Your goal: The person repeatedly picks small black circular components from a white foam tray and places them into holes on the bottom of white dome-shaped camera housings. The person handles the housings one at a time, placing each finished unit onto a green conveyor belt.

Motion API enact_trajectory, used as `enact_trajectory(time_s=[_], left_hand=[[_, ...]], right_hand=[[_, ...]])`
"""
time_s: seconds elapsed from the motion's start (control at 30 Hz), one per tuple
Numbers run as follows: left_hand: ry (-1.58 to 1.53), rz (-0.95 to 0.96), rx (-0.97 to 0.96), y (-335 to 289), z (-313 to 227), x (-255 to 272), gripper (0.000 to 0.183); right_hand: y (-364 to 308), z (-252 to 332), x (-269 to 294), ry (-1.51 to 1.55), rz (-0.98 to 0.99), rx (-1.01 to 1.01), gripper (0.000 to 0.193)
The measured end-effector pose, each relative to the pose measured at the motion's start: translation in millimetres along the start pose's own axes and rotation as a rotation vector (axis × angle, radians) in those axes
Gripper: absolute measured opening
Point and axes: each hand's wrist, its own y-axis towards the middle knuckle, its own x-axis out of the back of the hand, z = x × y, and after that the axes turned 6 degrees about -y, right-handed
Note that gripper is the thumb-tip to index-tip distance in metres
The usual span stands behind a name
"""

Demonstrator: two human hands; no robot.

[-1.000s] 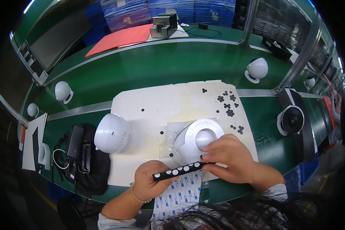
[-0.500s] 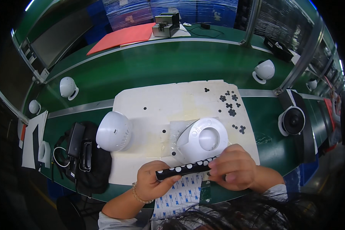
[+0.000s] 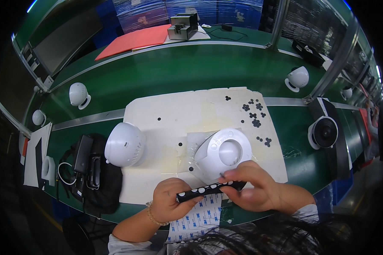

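Note:
My left hand (image 3: 170, 199) is closed on one end of a black strip (image 3: 206, 189) with a row of white round spots. At the other end of the strip is my right hand (image 3: 255, 187), its index finger and thumb bent. A small dark piece, probably a round black pad (image 3: 222, 174), shows at the index fingertip. White backing paper (image 3: 198, 219) with blue print hangs below the strip. Just beyond my hands lies a white rounded housing (image 3: 208, 154) with a round recess, resting on a clear plastic bag (image 3: 193, 142).
A white sheet (image 3: 166, 104) covers the bench, with several black round pads (image 3: 256, 123) at its far right. Another white housing (image 3: 125, 145) stands left. Beyond are a green belt (image 3: 178, 68) and white devices (image 3: 79, 95). A black bag (image 3: 104, 187) lies left, a round speaker-like unit (image 3: 323, 132) right.
My right hand has shifted left along the strip, and its index finger has lifted with a small dark piece at its tip. The white devices on the belt have moved slightly right.

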Motion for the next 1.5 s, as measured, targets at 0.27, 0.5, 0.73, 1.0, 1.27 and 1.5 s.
enact_trajectory(time_s=[0.27, 0.5, 0.73, 1.0, 1.27, 1.5], left_hand=[[-0.375, -0.065, 0.580, -7, -1, -2, 0.018], [0.085, 0.193, -0.111, 7, 13, -16, 0.019], [0.208, 0.250, -0.166, 3, 11, -16, 0.025], [0.172, 0.249, -0.162, 3, 12, -17, 0.027], [0.177, 0.177, -0.126, 5, 6, -22, 0.022], [0.204, 0.164, -0.142, 5, 6, -23, 0.021]], right_hand=[[-2, 4, 8, 0.079, 0.120, 0.229, 0.044], [9, -46, 18, 0.294, -0.343, -0.407, 0.063], [14, -51, 20, 0.323, -0.196, -0.425, 0.061], [14, -50, 20, 0.267, -0.174, -0.432, 0.061], [9, -55, 14, -0.432, -0.142, -0.002, 0.051], [21, -30, 20, -0.376, -0.139, -0.074, 0.049]])
